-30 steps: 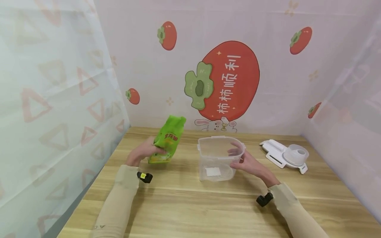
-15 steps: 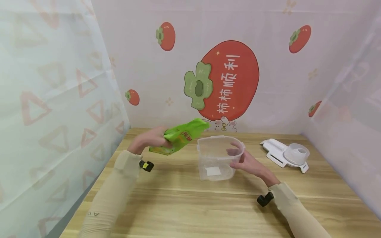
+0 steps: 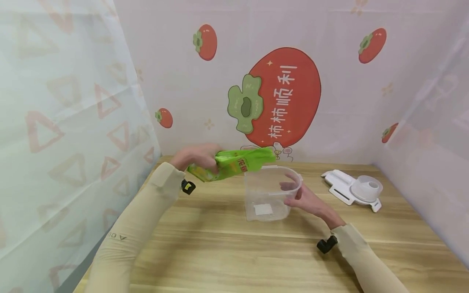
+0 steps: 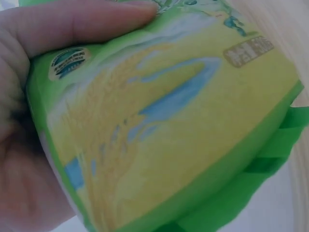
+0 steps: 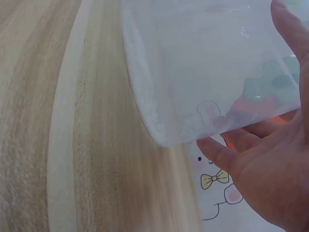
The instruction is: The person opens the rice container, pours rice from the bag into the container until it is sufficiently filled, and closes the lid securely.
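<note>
My left hand (image 3: 201,158) grips a green and yellow food bag (image 3: 234,165), which lies nearly level in the air. The bag's narrow end overlaps the rim of a clear plastic container (image 3: 265,191) in the head view. Wheat-like ears are printed on the bag's face (image 4: 174,125) in the left wrist view, and my thumb (image 4: 91,21) presses along its edge. With thumb and fingers around the right side, my right hand (image 3: 307,199) holds the container, which stands upright on the table. In the right wrist view its wall (image 5: 193,72) shows between thumb and fingers.
At the right back lies a white lid piece (image 3: 338,185) with straps, and a translucent round cup (image 3: 366,189) sits on it. Fabric walls with persimmon prints (image 3: 293,97) close in the wooden table (image 3: 234,256) at the back and sides.
My left hand has lifted and moved right with the bag, tipping it from upright to nearly level, its narrow end at the container's rim. The right hand and container have stayed put.
</note>
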Demonstrator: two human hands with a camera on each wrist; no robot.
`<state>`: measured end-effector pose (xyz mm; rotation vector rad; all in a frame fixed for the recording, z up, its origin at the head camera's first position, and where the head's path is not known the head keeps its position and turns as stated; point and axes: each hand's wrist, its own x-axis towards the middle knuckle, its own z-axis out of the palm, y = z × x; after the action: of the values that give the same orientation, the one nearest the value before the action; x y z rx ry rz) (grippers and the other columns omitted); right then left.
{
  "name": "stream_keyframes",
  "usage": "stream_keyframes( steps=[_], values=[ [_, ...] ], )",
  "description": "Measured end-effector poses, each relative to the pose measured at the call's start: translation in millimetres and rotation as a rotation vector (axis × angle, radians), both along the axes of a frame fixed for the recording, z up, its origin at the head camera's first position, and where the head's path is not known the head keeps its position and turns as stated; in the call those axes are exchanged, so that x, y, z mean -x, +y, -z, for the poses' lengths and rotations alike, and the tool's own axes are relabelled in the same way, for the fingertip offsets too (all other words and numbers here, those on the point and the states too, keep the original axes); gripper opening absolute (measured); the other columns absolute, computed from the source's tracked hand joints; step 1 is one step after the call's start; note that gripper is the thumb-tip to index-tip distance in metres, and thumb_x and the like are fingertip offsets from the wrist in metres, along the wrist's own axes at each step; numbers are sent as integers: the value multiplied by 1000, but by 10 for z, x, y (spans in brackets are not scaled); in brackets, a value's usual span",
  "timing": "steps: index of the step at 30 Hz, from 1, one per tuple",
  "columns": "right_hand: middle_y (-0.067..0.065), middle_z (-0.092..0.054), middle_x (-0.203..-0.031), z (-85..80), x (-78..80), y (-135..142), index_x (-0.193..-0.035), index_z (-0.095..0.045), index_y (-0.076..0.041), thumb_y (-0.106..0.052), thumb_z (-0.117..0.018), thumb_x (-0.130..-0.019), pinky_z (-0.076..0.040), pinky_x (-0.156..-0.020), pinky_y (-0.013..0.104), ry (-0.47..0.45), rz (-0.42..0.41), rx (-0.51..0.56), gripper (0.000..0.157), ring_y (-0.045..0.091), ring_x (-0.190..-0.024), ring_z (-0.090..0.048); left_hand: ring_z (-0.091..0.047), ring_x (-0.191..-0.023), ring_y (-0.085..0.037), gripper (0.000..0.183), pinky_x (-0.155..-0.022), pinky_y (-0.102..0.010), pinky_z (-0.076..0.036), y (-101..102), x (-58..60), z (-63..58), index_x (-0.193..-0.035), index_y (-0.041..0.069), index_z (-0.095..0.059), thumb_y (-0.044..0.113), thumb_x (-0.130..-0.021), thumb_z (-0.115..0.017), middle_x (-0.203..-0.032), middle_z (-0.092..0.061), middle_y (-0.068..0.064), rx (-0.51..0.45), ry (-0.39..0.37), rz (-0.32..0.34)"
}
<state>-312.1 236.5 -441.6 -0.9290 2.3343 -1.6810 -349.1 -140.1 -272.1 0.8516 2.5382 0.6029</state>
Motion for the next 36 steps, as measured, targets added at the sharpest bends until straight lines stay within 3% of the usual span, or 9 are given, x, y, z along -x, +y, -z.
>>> stream_keyframes(
  steps=[4, 7, 18, 26, 29, 36],
  values=[
    [38, -41, -142, -22, -5, -2, -153, -16, -8, -6, -71, -86, -51, -94, 27, -4, 5, -1, 87, 54, -131, -40, -52, -73, -17, 40, -62, -29, -47, 80, 18, -97, -104, 8, -66, -5, -67, -66, -89, -64, -5, 24, -19, 12],
    [38, -42, -140, -25, -2, -3, -153, -16, -7, -7, -72, -86, -50, -93, 24, -2, 5, -7, 87, 55, -130, -40, -56, -74, -17, 43, -64, -29, -51, 142, 11, -147, -107, 9, -66, -5, -66, -66, -91, -66, -4, 41, -34, 26],
    [35, -46, -139, -32, -13, 1, -153, -17, -8, -11, -72, -86, -49, -98, 49, 13, 22, -39, 87, 51, -129, -45, -65, -84, -20, 42, -74, -32, -58, 334, 20, -200, -108, 9, -65, -6, -68, -68, -98, -68, -7, 117, -82, 18],
    [37, -43, -141, -27, -30, -7, -152, -18, -11, -9, -71, -87, -44, -99, 63, 3, 30, -46, 85, 51, -131, -44, -67, -84, -20, 41, -75, -32, -58, 438, 24, -236, -105, 9, -66, -6, -67, -67, -97, -70, -6, 186, -60, 41],
    [36, -43, -141, -22, -35, -8, -152, -19, -11, -8, -71, -87, -45, -99, 63, 5, 32, -44, 83, 51, -131, -44, -68, -83, -21, 40, -73, -32, -58, 484, 28, -252, -103, 8, -67, -7, -66, -67, -96, -70, -7, 198, -56, 43],
    [34, -44, -142, -15, -32, -9, -150, -23, -17, -5, -69, -87, -50, -96, 50, 2, 39, -48, 80, 51, -131, -43, -67, -81, -21, 38, -70, -32, -59, 577, 31, -284, -102, 8, -66, -7, -67, -65, -97, -70, -7, 215, -62, 30]
  ],
)
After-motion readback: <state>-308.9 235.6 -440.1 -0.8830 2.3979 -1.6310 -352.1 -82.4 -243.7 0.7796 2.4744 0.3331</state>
